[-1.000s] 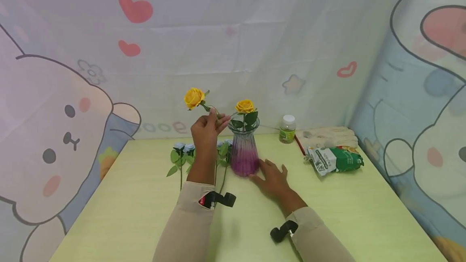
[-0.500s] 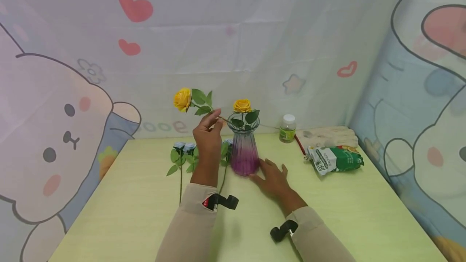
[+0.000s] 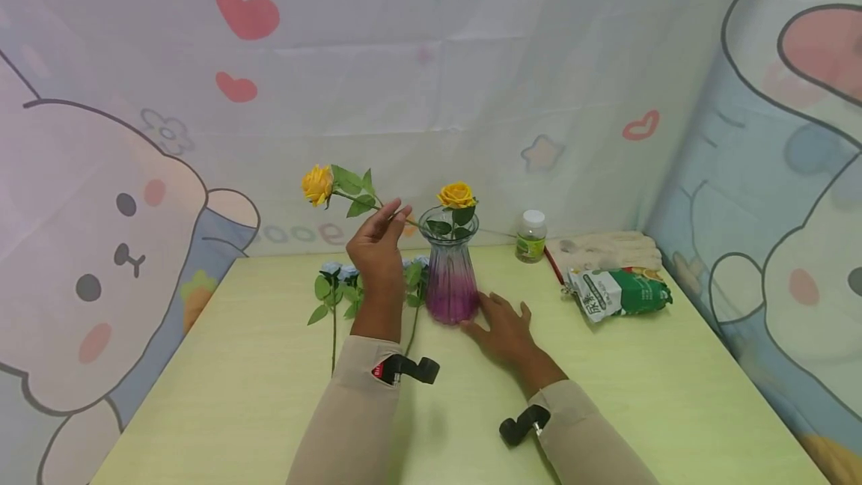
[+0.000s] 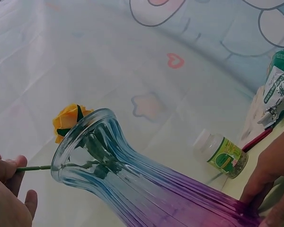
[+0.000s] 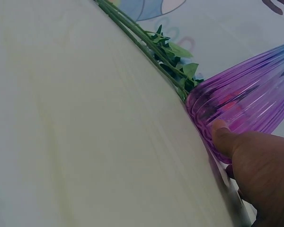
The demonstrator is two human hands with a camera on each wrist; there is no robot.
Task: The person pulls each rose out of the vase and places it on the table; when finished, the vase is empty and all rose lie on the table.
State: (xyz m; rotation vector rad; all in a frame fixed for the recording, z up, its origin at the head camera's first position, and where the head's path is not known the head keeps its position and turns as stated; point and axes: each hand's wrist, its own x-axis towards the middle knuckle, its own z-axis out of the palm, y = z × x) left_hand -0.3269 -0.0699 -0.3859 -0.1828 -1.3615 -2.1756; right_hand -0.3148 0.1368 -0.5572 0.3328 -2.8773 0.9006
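My left hand pinches the stem of a yellow rose between thumb and fingers. That rose leans left, its bloom away from the vase; its stem reaches the rim at the mouth. The ribbed glass vase, clear blue fading to purple, stands upright on the table. Inside it is another yellow rose with dark green leaves, bloom above the rim. My right hand holds the vase low down at its right side, the thumb in front. In the right wrist view the thumb presses on the purple glass.
Pale blue flowers with long green stems lie on the table, partly behind my left arm. At the back right stand a white-capped jar, a red stick, a green and white packet and a cream cloth item.
The held rose has tipped over to the left, its bloom moving away from the vase and its stem coming to the rim. The right hand and the vase have stayed put.
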